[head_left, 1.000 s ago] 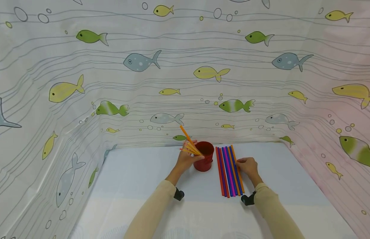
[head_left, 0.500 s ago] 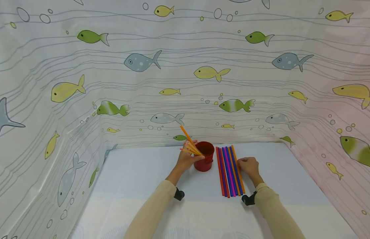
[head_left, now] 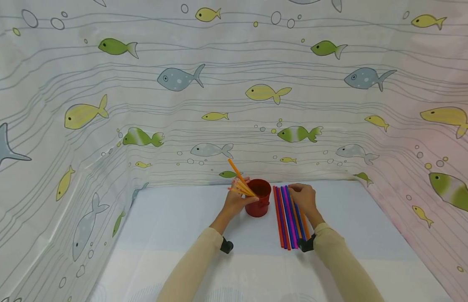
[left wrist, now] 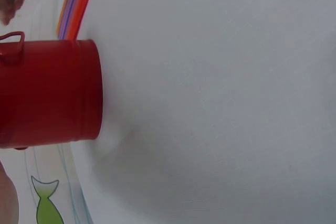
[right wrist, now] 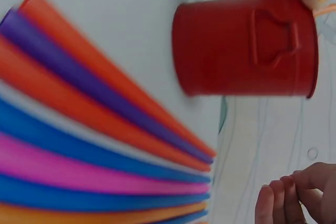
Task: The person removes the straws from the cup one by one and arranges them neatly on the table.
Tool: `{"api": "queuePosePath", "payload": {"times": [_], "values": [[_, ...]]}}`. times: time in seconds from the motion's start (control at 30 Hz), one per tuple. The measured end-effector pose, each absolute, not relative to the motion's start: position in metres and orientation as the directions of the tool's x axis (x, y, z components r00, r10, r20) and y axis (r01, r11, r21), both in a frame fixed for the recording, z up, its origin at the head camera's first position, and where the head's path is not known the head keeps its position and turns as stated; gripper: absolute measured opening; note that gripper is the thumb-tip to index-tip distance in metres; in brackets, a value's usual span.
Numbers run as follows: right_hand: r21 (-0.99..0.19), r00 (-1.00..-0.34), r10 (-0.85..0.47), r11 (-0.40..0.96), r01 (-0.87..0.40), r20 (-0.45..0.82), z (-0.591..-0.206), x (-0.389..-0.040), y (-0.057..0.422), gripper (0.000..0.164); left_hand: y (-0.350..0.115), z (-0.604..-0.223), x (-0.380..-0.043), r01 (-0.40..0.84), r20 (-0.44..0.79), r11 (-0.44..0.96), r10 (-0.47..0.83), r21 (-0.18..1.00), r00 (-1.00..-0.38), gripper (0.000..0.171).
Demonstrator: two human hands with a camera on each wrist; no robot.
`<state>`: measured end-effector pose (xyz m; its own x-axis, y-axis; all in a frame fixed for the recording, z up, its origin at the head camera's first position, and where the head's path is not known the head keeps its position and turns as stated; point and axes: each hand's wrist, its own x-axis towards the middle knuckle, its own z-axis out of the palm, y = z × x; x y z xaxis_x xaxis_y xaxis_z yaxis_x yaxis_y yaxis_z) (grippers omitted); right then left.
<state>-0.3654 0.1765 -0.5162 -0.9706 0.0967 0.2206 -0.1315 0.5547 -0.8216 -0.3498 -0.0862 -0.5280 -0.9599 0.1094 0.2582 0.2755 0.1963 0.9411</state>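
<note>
My left hand [head_left: 234, 203] grips a bunch of orange drinking straws [head_left: 243, 187] beside the rim of a red metal bucket [head_left: 257, 207]. One orange straw sticks up above the rest. The bucket stands upright; its small side handle [right wrist: 275, 38] shows in the right wrist view. To its right lies a flat row of straws [head_left: 284, 218] in red-orange, purple, blue, pink and orange, side by side. Over the far end of the row's right side hovers or rests my right hand [head_left: 304, 199]. In the right wrist view its fingers are close together, with no straw plainly visible between them.
A white cloth-covered table [head_left: 181, 218] lies under everything. Fish-patterned curtains [head_left: 181, 105] enclose it at the back and both sides. Dark wrist cameras [head_left: 227, 246] sit under both cuffs, the right one above the row's near end.
My right hand has moved from beside the row's right edge to its far end, up and left. The left hand, its straws and the bucket stay in place.
</note>
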Motion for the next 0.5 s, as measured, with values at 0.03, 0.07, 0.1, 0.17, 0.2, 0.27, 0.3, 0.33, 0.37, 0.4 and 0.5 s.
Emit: {"api": "queuePosePath", "payload": {"times": [0.03, 0.07, 0.1, 0.17, 0.2, 0.27, 0.3, 0.33, 0.37, 0.4, 0.5], "values": [[-0.821, -0.968, 0.087, 0.551, -0.149, 0.234, -0.513, -0.365, 0.171, 0.024, -0.086, -0.528, -0.35, 0.28, 0.262, 0.196, 0.11, 0.94, -0.959, 0.08], [-0.818, -0.966, 0.077, 0.55, -0.166, 0.248, -0.509, -0.365, 0.166, 0.023, -0.086, -0.529, -0.35, 0.282, 0.264, 0.196, 0.111, 0.939, -0.958, 0.081], [-0.82, -0.964, 0.066, 0.543, -0.183, 0.259, -0.507, -0.365, 0.162, 0.023, -0.086, -0.529, -0.35, 0.282, 0.265, 0.198, 0.11, 0.939, -0.958, 0.08], [-0.82, -0.958, 0.049, 0.531, -0.216, 0.284, -0.503, -0.366, 0.152, 0.021, -0.086, -0.53, -0.35, 0.282, 0.264, 0.208, 0.11, 0.937, -0.958, 0.08], [-0.819, -0.953, 0.037, 0.522, -0.237, 0.3, -0.502, -0.366, 0.148, 0.021, -0.086, -0.53, -0.35, 0.282, 0.264, 0.208, 0.11, 0.937, -0.958, 0.08], [-0.818, -0.944, 0.018, 0.505, -0.276, 0.329, -0.499, -0.368, 0.138, 0.019, -0.086, -0.53, -0.35, 0.281, 0.263, 0.206, 0.109, 0.937, -0.959, 0.081], [-0.821, -0.941, 0.008, 0.491, -0.291, 0.338, -0.498, -0.368, 0.133, 0.019, -0.086, -0.53, -0.35, 0.28, 0.262, 0.207, 0.11, 0.937, -0.959, 0.081], [-0.824, -0.939, 0.003, 0.48, -0.301, 0.344, -0.497, -0.368, 0.128, 0.019, -0.086, -0.53, -0.351, 0.283, 0.265, 0.21, 0.111, 0.936, -0.958, 0.081], [-0.821, -0.935, -0.004, 0.476, -0.314, 0.355, -0.496, -0.368, 0.123, 0.019, -0.086, -0.53, -0.35, 0.287, 0.269, 0.206, 0.112, 0.936, -0.957, 0.081], [-0.822, -0.932, -0.009, 0.467, -0.325, 0.363, -0.494, -0.368, 0.118, 0.019, -0.087, -0.53, -0.35, 0.293, 0.275, 0.199, 0.116, 0.935, -0.954, 0.081], [-0.825, -0.925, -0.015, 0.448, -0.345, 0.379, -0.489, -0.367, 0.105, 0.018, -0.087, -0.517, -0.343, 0.298, 0.276, 0.181, 0.137, 0.937, -0.951, 0.079]]}}
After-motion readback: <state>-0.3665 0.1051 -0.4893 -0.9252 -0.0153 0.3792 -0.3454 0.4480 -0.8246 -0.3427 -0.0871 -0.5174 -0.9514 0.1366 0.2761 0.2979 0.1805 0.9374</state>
